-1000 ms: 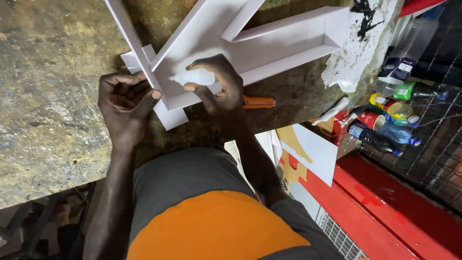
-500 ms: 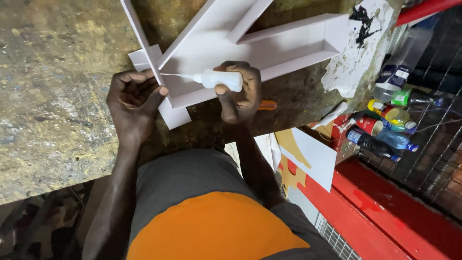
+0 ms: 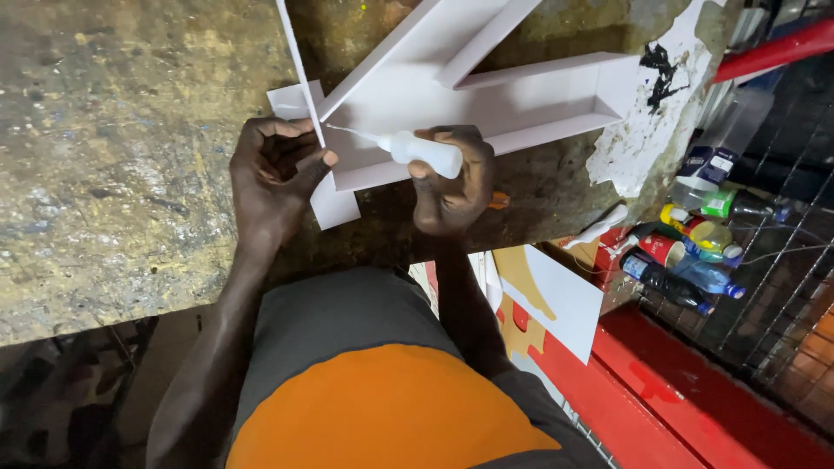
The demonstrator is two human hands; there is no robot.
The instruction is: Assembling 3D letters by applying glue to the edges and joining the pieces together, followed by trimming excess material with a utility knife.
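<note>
One worn table [image 3: 113, 174] carries one white frame [image 3: 486, 95] of thin panels. The left hand [image 3: 274, 178] pinches one upright white strip [image 3: 300, 78] at the frame's corner, its grip clenched on the strip's edge. The right hand [image 3: 447, 178] wraps one small white glue bottle [image 3: 426, 152], grip grasping the body, nozzle touching the joint just beside the left thumb. Several bottles [image 3: 695, 243] lie at the right.

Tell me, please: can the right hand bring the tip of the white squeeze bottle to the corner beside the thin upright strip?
Probably yes: the right hand aims the white squeeze bottle there, nothing between.
</note>
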